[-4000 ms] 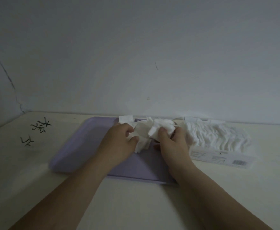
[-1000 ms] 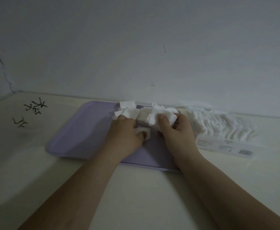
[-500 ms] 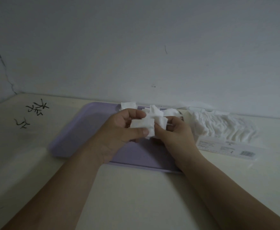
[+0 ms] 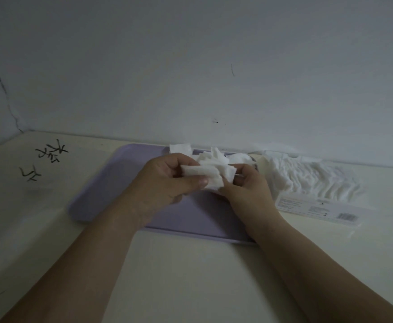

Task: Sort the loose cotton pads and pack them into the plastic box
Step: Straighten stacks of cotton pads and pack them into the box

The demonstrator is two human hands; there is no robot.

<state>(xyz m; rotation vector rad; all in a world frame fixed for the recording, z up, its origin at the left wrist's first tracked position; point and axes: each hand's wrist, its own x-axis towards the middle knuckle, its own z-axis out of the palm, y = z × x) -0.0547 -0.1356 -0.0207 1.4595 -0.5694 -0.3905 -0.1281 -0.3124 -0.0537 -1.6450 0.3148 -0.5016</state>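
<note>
L hand (image 4: pixel 167 180): yours, over the far half of the tray. Thumb lies across the near face of the pad bunch, fingers curled behind it, so it's clamped on the pads.
R hand (image 4: pixel 249 190): just beside the L hand, knuckles toward you, fingers curled round the right end of the same bunch. It grips too, nothing slack.
Pad bunch (image 4: pixel 205 174): white cotton pads, uneven, edges not lined up. Held between both hands, clear of the tray surface. Can't count them.
Loose pads (image 4: pixel 181 148): a few more white ones on the tray's far edge, behind your hands near the wall. Partly hidden by the bunch.
Plastic box (image 4: pixel 326 183): clear, on the table to your right, just beside the tray's right edge. Packed w/ rows of white pads standing on edge.
Label (image 4: pixel 317 207): white strip w/ a barcode on the box's near side. Text too small to read.
Tray (image 4: pixel 121 183): lilac, flat, low rim, lies against the wall.
Table (image 4: pixel 191 276): cream top; both your forearms cross it.
Marks (image 4: pixel 48 157): black scribbles on the table, left of the tray.
Wall (image 4: pixel 191 66): plain grey-white, thin crack (image 4: pixel 2 89) far left.
Light: dim, detail is soft.
</note>
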